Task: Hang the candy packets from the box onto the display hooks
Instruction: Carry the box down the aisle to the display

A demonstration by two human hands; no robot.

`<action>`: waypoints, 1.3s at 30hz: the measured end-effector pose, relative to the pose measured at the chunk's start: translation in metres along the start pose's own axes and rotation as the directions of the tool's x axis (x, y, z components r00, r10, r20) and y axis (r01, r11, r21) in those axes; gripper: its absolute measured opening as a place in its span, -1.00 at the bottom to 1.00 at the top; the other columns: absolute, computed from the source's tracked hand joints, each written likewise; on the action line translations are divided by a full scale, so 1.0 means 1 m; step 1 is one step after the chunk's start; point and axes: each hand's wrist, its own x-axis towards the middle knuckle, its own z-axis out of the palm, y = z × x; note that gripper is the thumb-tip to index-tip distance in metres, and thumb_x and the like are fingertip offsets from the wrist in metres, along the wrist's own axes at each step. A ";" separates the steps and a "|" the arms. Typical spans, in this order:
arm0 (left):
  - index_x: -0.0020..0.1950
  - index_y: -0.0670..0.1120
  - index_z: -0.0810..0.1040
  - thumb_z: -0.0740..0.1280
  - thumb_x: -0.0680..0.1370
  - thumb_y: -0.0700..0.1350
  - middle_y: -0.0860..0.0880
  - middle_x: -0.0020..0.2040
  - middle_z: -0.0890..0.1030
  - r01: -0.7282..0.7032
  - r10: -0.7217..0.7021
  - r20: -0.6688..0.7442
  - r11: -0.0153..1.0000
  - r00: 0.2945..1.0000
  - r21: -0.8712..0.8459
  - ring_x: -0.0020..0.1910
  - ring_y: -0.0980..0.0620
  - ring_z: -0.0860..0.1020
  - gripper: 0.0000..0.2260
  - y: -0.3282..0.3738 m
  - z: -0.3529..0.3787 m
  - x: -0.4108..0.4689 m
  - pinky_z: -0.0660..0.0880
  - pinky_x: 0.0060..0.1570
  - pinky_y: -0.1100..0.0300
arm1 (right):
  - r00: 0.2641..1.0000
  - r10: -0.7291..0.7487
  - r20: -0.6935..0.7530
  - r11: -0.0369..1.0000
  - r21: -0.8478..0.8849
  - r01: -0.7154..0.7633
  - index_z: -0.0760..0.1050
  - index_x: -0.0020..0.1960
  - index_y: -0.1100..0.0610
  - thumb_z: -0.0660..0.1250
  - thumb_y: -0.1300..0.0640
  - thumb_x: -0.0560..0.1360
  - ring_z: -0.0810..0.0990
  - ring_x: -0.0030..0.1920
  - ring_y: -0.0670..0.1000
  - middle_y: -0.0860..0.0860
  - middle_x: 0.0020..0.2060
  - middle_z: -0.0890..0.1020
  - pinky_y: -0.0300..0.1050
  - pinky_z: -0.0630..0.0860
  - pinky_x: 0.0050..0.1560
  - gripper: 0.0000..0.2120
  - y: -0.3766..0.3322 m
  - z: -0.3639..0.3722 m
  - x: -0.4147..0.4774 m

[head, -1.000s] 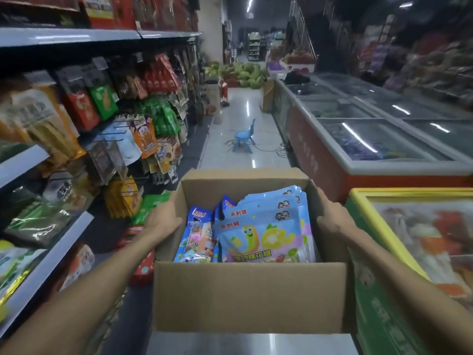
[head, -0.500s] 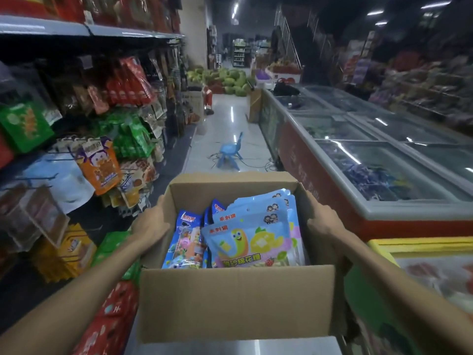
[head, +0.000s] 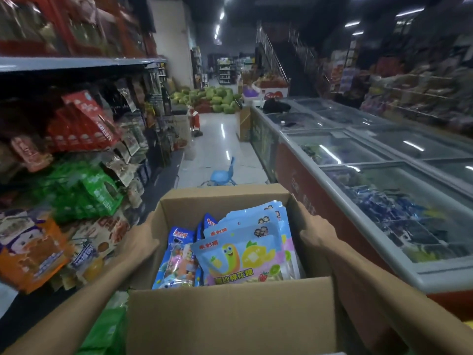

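I carry an open cardboard box at chest height in a shop aisle. Inside stand several candy packets, pale blue with cartoon fruit on the front one, and darker blue ones to its left. My left hand holds the box's left side and my right hand holds its right side; the fingertips are hidden behind the walls. On my left, the display hooks carry hanging red, green and orange snack packets.
A long row of glass-topped chest freezers runs along the right. A small blue plastic chair stands in the aisle just ahead of the box. A pile of green melons lies at the far end.
I have moved forward down the aisle with the box; the shelves and freezers slid past and the blue chair is closer. Both hands keep their hold.
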 end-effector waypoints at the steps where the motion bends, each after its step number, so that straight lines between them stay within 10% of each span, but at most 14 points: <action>1: 0.62 -0.02 0.22 0.39 0.51 -0.20 -0.19 -0.13 0.61 -0.003 0.003 0.002 1.000 1.000 0.000 -0.29 -0.14 0.50 -0.30 0.007 0.004 0.025 0.35 -0.36 0.09 | 1.000 -0.004 0.001 1.000 -0.002 0.004 -0.21 0.66 -0.21 0.23 0.19 0.49 0.67 0.11 0.30 0.20 0.12 0.66 0.10 0.62 0.09 -0.08 0.001 -0.002 0.027; 14: 0.70 -0.01 0.08 0.41 0.49 -0.18 -0.13 -0.25 0.58 0.047 -0.047 -0.005 0.999 0.999 -0.015 -0.31 -0.19 0.57 -0.16 0.060 0.061 0.315 0.42 -0.38 0.07 | 1.000 -0.007 -0.023 0.998 0.067 0.008 -0.22 0.61 -0.33 0.23 0.20 0.44 0.68 -0.02 0.27 0.15 -0.01 0.68 0.15 0.66 0.01 -0.04 -0.008 -0.016 0.334; 22: 0.69 -0.08 -0.13 0.33 0.58 -0.18 -0.31 0.17 0.64 0.092 -0.090 0.095 0.996 0.991 -0.017 0.12 -0.35 0.64 -0.17 0.070 0.135 0.494 0.55 -0.01 -0.06 | 0.999 -0.023 -0.032 0.997 0.071 0.026 -0.16 0.65 -0.24 0.27 0.22 0.46 0.68 0.02 0.32 0.19 0.03 0.68 0.12 0.63 0.01 -0.05 -0.028 0.007 0.532; 26: 0.54 -0.23 0.12 0.32 0.58 -0.21 -0.34 0.15 0.63 0.186 -0.185 0.132 0.982 0.974 0.001 0.15 -0.39 0.62 -0.40 0.081 0.155 0.571 0.54 0.04 -0.12 | 0.999 0.045 -0.012 0.998 0.048 -0.044 0.19 0.49 0.22 0.30 0.21 0.51 0.64 0.12 0.35 0.28 0.10 0.64 0.08 0.52 -0.02 -0.41 -0.038 0.019 0.622; 39: 0.45 -0.30 0.27 0.38 0.59 -0.20 -0.34 0.30 0.57 0.346 -0.340 0.313 0.938 0.887 0.039 0.26 -0.37 0.57 -0.49 0.092 0.242 0.852 0.50 0.04 -0.04 | 0.989 0.026 0.146 0.997 0.065 -0.035 0.49 0.17 0.18 0.32 0.16 0.47 0.70 0.03 0.28 0.19 0.03 0.71 0.11 0.66 0.05 -0.72 -0.070 0.085 0.932</action>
